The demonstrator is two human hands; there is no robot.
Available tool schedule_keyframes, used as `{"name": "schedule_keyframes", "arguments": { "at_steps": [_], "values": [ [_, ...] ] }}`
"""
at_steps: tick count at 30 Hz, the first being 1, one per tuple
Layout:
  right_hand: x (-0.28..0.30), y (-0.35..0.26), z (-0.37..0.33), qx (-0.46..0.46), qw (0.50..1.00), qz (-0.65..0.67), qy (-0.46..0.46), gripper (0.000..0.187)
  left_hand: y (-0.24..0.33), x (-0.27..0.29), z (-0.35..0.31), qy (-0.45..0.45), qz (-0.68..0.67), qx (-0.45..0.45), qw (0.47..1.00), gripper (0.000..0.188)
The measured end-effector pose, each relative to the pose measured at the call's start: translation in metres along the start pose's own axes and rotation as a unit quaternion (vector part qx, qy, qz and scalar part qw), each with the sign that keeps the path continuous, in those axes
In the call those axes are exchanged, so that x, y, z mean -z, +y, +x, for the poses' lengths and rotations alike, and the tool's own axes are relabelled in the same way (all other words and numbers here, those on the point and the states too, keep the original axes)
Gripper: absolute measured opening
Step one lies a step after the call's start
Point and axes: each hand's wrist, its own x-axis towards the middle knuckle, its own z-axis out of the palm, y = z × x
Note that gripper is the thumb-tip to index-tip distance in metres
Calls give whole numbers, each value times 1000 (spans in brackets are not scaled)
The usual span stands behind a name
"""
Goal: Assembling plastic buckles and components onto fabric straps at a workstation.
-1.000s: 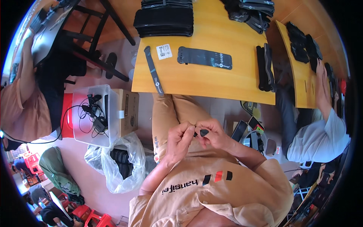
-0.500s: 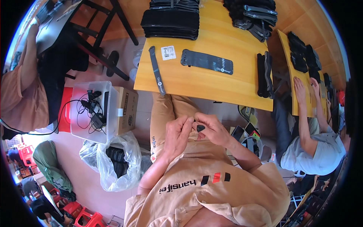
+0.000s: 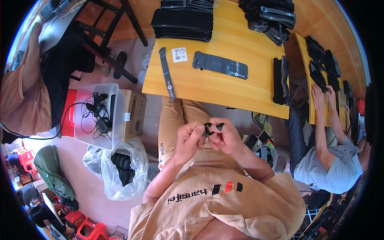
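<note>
Above my lap, my left hand [image 3: 189,141] and my right hand [image 3: 226,139] are close together, fingers pinched. Between them they hold a small black strap [image 3: 207,129], bent into a loop; its dark end pokes out by my right fingers. What exactly it is, I cannot make out. Beyond my hands, on the wooden table [image 3: 192,89], lie a narrow dark grey strap [image 3: 165,72], hanging slightly over the near edge, and a wide dark grey band [image 3: 218,65] with white print and small holes. A white label [image 3: 179,55] sits between those two.
Folded black pieces [image 3: 182,25] are stacked at the table's far left, with a heap of straps [image 3: 276,20] far right and black bundles [image 3: 281,80] at the right edge. A clear bin of cables [image 3: 96,116] and plastic bag [image 3: 136,176] stand left. A co-worker [image 3: 328,160] sits right.
My hands have turned and drawn slightly apart, so a black loop now shows between the fingers. The co-worker on the right now has a black piece under the hands.
</note>
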Motion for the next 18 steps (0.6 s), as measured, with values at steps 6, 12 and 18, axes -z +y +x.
{"name": "schedule_keyframes", "arguments": {
  "at_steps": [6,12,18],
  "values": [
    [6,4,6,-86,952,293,-10,27,-5,-1,6,25,-204,35,978,32],
    [-2,6,7,41,997,4,63,23,-3,0,5,46,135,-19,990,33],
    [4,4,9,-15,998,51,33,24,1,-3,7,27,214,-37,976,32]
  ]
}}
